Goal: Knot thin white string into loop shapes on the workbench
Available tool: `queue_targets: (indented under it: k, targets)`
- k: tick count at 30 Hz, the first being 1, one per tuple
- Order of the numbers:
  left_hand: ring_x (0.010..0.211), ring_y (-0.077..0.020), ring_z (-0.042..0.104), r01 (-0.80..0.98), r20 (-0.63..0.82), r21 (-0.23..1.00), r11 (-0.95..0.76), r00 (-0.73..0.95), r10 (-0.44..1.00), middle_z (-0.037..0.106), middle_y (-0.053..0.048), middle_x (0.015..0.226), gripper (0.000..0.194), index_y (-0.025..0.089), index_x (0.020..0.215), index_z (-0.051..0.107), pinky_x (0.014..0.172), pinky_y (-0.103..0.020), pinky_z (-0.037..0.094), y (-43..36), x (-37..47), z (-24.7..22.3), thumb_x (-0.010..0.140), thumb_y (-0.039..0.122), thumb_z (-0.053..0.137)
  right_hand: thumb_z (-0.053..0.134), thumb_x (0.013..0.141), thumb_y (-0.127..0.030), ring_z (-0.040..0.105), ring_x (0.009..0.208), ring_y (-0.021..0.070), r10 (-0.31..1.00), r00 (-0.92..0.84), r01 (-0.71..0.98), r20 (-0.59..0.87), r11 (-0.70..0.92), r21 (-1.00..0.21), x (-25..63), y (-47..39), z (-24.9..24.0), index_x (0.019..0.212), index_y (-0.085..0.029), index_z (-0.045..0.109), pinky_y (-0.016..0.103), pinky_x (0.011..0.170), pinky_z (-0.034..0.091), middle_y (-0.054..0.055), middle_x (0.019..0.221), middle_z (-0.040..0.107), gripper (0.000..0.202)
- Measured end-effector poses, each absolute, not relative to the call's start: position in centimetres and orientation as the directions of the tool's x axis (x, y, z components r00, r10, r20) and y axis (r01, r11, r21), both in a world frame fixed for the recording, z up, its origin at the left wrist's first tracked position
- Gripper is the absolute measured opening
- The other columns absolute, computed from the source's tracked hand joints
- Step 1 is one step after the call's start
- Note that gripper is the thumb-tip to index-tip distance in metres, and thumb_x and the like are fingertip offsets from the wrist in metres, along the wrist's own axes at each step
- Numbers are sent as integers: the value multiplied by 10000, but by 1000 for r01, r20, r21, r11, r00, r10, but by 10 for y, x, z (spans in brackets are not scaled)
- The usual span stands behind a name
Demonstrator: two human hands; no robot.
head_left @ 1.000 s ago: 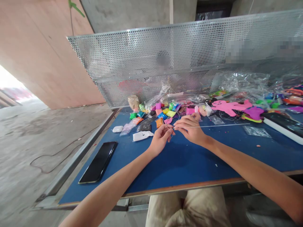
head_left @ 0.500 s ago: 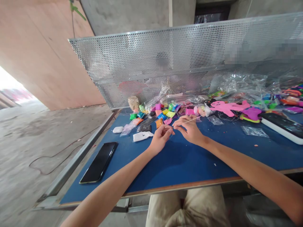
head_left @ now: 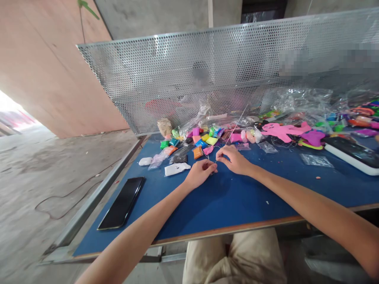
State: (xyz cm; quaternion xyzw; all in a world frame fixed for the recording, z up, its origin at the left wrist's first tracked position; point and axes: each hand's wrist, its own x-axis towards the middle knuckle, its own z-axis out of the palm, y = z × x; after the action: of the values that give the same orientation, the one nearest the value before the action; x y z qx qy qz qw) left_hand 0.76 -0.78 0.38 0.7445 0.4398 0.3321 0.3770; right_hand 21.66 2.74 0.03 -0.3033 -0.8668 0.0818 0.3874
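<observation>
My left hand (head_left: 200,172) is closed in a pinch above the blue table (head_left: 225,201), on a thin pale wire (head_left: 237,124). Close beside it on the right, my right hand (head_left: 234,159) also pinches the wire, its fingers curled. The wire's long free end slants up and to the right, past the packets behind. Just beyond the fingertips lie a pink piece (head_left: 208,150) and an orange clay packet (head_left: 197,153). To the left of my left hand rests a white packet (head_left: 177,169). Exactly how the wire runs between the fingertips is too small to tell.
A phone (head_left: 122,203) lies at the table's left. Several coloured clay packets (head_left: 211,140) and a pink figure (head_left: 286,131) line the back, before a perforated metal panel (head_left: 177,71). A black-and-white case (head_left: 353,156) sits at the right; people show blurred behind the panel.
The wire's free end has swung from pointing right to pointing steeply up. My right hand has turned and its fingers have curled in more. The view has shifted slightly.
</observation>
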Motion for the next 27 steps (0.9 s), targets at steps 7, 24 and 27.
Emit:
queue_targets:
  k: [7, 24, 27]
  targets:
    - [864, -223, 650, 811, 301, 402, -425, 322, 898, 631, -115, 1130, 560, 165, 1162, 607, 798, -369, 514, -10, -7, 12, 836, 620, 613, 514, 990, -252, 583, 916, 213, 614, -689, 430, 385, 774, -464, 223, 52, -21, 911, -194, 618, 344, 852, 420, 57, 926, 649, 143]
    - [784, -135, 665, 403, 162, 481, -778, 832, 531, 736, -31, 919, 283, 223, 1059, 733, 757, -253, 486, -21, -2, 21, 967, 400, 532, 598, 929, -334, 603, 807, 174, 587, -796, 309, 150, 606, -733, 247, 44, -9, 943, -170, 673, 277, 741, 444, 36, 916, 686, 182]
    - [908, -152, 669, 337, 221, 433, -836, 859, 461, 723, -38, 1050, 252, 244, 972, 761, 848, -267, 491, -22, -2, 23, 962, 381, 549, 582, 947, -350, 596, 839, 177, 577, -801, 328, 160, 646, -690, 252, 34, -9, 950, -183, 676, 284, 771, 440, 37, 937, 671, 191]
